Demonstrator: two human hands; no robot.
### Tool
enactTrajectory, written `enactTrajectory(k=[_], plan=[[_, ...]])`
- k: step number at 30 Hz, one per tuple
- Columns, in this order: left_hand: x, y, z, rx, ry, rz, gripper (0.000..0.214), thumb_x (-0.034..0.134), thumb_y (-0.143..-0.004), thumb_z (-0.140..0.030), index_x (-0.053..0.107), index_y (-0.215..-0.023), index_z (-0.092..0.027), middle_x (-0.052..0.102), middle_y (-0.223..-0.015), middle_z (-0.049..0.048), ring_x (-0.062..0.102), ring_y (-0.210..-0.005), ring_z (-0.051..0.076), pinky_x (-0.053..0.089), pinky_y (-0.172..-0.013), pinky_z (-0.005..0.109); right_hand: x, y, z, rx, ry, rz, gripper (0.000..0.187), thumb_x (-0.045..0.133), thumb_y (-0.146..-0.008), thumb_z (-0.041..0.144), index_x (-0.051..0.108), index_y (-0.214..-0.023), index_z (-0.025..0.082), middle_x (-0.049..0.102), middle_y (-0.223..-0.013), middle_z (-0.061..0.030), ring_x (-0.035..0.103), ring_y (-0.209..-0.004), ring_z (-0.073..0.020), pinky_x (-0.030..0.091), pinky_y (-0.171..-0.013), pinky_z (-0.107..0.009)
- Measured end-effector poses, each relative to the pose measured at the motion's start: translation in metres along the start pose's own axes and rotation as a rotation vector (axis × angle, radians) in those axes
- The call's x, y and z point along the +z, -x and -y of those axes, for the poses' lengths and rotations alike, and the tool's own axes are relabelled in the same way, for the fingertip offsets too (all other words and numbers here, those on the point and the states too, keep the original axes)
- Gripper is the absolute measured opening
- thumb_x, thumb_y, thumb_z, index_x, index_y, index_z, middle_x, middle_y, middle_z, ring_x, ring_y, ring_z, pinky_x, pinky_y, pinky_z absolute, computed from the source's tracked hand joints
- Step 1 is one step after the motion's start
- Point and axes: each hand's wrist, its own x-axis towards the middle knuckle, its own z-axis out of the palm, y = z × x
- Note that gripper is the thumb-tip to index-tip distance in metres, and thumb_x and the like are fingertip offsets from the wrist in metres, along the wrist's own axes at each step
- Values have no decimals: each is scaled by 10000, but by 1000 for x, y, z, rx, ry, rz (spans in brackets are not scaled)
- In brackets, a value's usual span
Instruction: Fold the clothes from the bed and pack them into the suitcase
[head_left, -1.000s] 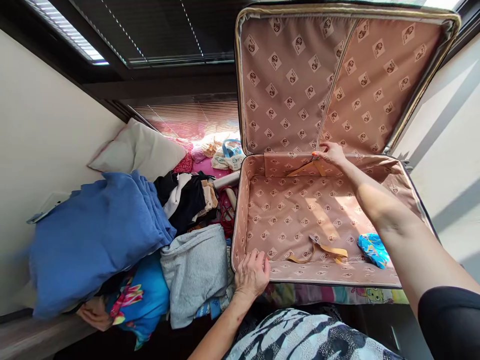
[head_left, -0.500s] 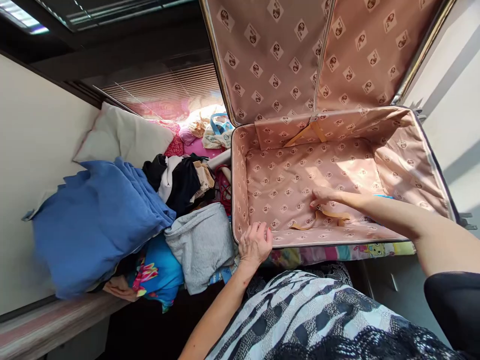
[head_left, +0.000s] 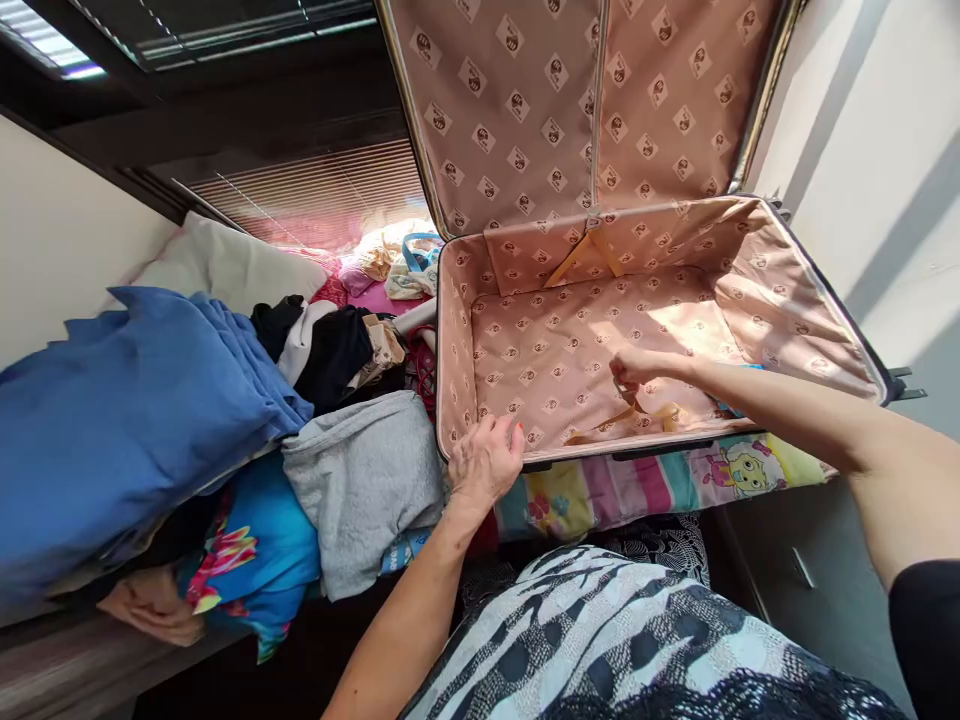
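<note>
An open suitcase with a pink patterned lining lies in front of me, its lid standing up at the back. At its near left corner, my left hand is closed over the rim, fingers bent inside. Reaching into the suitcase from the right, my right hand is closed around an orange strap, whose ends trail toward the near wall. Against the far wall another orange strap forms an inverted V. A small blue item sits partly behind my right forearm.
Left of the suitcase are a grey folded towel, a large blue folded cloth, a bright blue flowered cloth and dark clothes. Behind them rests a white pillow. Patterned bedding shows under the suitcase.
The view has shifted, so the suitcase sits further left and higher in the picture. My right hand has closed more tightly and pulled the strap slightly up. My left hand stays at the rim.
</note>
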Motion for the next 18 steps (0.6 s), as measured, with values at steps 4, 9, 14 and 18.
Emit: enactTrajectory(k=[4, 9, 14, 18], plan=[[-3, 0, -2, -4, -11, -9, 409, 439, -1106, -383, 779, -1313, -294, 765, -1291, 64, 732, -1153, 255, 530, -930, 322, -27, 18, 13, -71, -146, -6, 243, 824, -821, 325, 673, -728, 158, 661, -624, -54, 594, -611, -136, 484, -620, -251], [-7, 3, -6, -10, 19, -23, 446, 403, -1108, -432, 792, -1283, -301, 771, -1291, 74, 737, -1173, 289, 538, -972, 362, -36, 69, 25, -157, -152, -194, 299, 799, -832, 451, 676, -763, 187, 670, -675, -62, 630, -632, -177, 494, -595, -291], [-7, 1, -5, -8, 41, -56, 493, 369, -1104, -471, 813, -1229, -296, 773, -1347, 84, 723, -1235, 301, 532, -997, 373, -47, 126, 19, -185, -52, -481, 342, 761, -859, 539, 687, -785, 214, 676, -715, -61, 620, -682, -190, 453, -596, -296], [-8, 0, -6, -16, 34, -43, 514, 359, -1096, -486, 818, -1224, -293, 781, -1348, 97, 725, -1242, 322, 526, -998, 393, -38, 162, 4, -157, 19, -660, 239, 731, -831, 422, 669, -742, 209, 674, -721, -64, 600, -697, -190, 427, -626, -305]])
